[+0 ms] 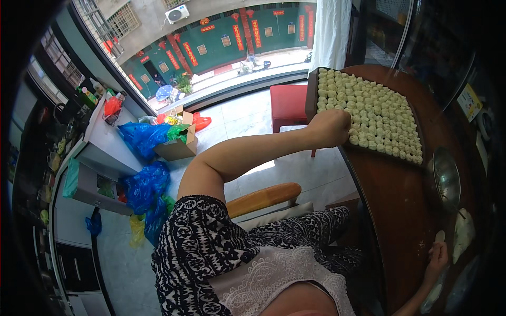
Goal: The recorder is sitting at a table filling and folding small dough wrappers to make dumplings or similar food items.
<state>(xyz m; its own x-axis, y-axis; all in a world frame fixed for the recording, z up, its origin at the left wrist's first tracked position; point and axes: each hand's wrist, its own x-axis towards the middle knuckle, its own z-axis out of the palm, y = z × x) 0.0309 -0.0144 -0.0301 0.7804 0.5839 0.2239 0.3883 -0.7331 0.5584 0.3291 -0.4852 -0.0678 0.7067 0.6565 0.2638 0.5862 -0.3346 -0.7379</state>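
My left hand is over the left edge of a dark tray, knuckles up. Its fingertips are hidden, so whether something is in them does not show. Rows of small pale dumplings fill most of that tray. My right hand is low over the brown wooden table, fingers pinched on a small pale flat oval piece. Beside it, on the far side, lies a pale floury mass, possibly dough. Farther up stands a metal bowl with a thin handle leaning out; its contents are mostly hidden.
A red chair stands beside the table. A wooden chair armrest is near my left elbow. A cardboard box and blue plastic bags are on the floor at left, by a kitchen counter. A white curtain hangs behind the tray.
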